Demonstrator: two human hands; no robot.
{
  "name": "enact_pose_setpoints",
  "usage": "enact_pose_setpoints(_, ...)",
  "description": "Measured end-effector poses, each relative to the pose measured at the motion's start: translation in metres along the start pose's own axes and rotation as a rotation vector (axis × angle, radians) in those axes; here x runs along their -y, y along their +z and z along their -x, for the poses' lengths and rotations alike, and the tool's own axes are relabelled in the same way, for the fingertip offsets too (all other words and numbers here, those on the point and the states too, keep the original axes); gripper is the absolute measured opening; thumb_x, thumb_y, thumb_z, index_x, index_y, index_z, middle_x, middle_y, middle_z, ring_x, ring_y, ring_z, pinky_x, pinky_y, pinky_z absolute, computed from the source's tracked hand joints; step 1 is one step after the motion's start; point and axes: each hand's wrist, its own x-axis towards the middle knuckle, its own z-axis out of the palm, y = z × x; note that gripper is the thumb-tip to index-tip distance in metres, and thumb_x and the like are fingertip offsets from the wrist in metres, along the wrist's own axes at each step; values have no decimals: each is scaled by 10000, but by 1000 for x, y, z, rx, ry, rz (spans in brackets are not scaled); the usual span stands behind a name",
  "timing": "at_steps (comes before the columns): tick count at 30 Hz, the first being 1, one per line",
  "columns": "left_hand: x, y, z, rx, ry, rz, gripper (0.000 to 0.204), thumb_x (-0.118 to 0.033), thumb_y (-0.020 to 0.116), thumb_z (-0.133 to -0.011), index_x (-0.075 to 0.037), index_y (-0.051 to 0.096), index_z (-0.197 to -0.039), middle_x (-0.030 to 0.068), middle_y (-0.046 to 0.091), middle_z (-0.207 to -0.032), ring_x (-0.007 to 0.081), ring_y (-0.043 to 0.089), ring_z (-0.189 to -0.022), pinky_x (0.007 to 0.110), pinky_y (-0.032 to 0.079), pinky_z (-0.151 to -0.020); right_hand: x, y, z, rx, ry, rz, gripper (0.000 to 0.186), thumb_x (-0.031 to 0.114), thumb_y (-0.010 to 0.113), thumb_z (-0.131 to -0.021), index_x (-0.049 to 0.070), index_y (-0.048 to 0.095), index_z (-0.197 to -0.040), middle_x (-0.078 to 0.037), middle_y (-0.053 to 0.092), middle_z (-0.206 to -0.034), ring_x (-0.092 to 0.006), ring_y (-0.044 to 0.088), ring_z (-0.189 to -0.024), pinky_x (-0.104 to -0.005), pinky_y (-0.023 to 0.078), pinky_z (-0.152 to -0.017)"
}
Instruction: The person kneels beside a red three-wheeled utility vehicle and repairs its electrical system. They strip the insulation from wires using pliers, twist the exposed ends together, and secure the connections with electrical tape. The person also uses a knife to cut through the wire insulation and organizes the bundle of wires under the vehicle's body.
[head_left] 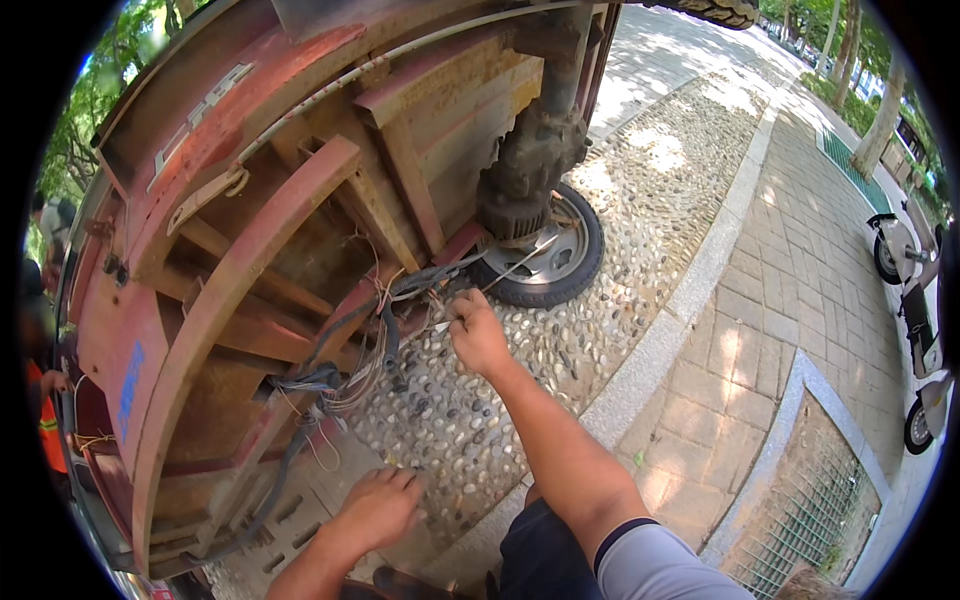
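A thin, pale metal rod (520,263) slants from the wheel side down to my right hand (476,335), which is closed around it. A short light end sticks out on the other side of my fingers. Just left of that hand, a bundle of wires and black cables (385,295) hangs along the frame of a rusty red cargo vehicle (245,265), tipped on its side with its underside facing me. My left hand (383,508) hovers lower down over the pebbled ground, fingers loosely bent and slightly apart, with nothing visible in it. More tangled wires (325,385) lie above it.
A wheel (560,260) with a black tyre rests near the pebble paving (640,220). A stone kerb (690,290) separates it from the brick path (740,330). A framed grate (815,500) lies at right, below parked scooters (915,300). Another person's hand (57,382) touches the vehicle's left edge.
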Motion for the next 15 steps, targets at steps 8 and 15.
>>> enact_pose_setpoints(8,2,2,-12,-13,36,-23,534,-283,701,-888,-10,585,-1332,154,644,-1234,343,600,-1174,449,456,-1021,-16,-12,6,5,264,148,118,93,624,-819,61,679,-919,-169,615,-1113,-412,630,-1006,-489,520,-862)
enact_pose_setpoints(15,12,30,-26,188,47,-16,557,-315,723,-858,-27,597,-1317,167,602,-1346,372,568,-1252,478,443,-1066,-17,-11,8,-71,197,160,108,115,655,-811,70,685,-904,-186,624,-1064,-418,637,-986,-500,523,-852)
